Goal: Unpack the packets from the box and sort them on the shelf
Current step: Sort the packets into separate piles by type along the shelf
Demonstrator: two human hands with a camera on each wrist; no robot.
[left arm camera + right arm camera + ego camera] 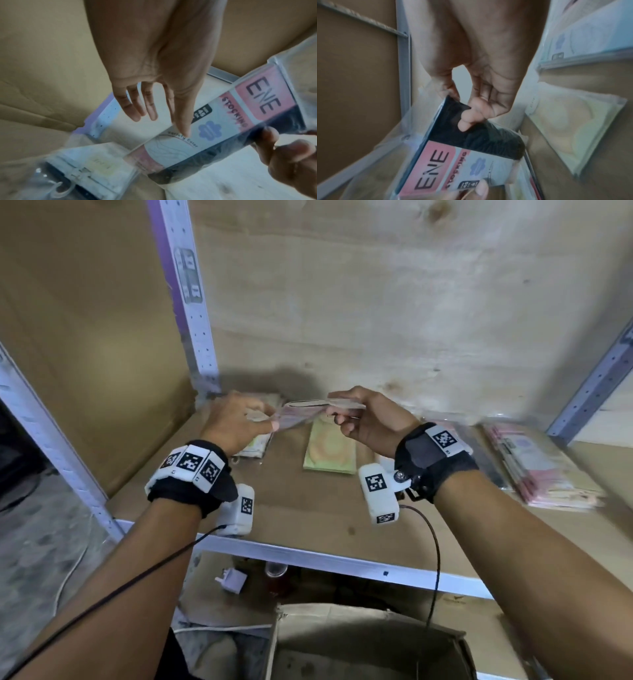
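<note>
I held the packet (214, 135) over the shelf (308, 508). My right hand (363, 419) pinched its dark end, and my left hand (236, 422) pinched the other end, spare fingers straight. It read "ENE STOCKING" and "Variety Color".

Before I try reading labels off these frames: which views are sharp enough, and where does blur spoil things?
Head view: the held packet is motion-smeared, print unreadable, and the pink stack is soft. Left wrist view: ENE STOCKING reads clearly on it, though the lower-left packet is blurred. Right wrist view: ENE is legible; the yellow packet is washed out.
</note>
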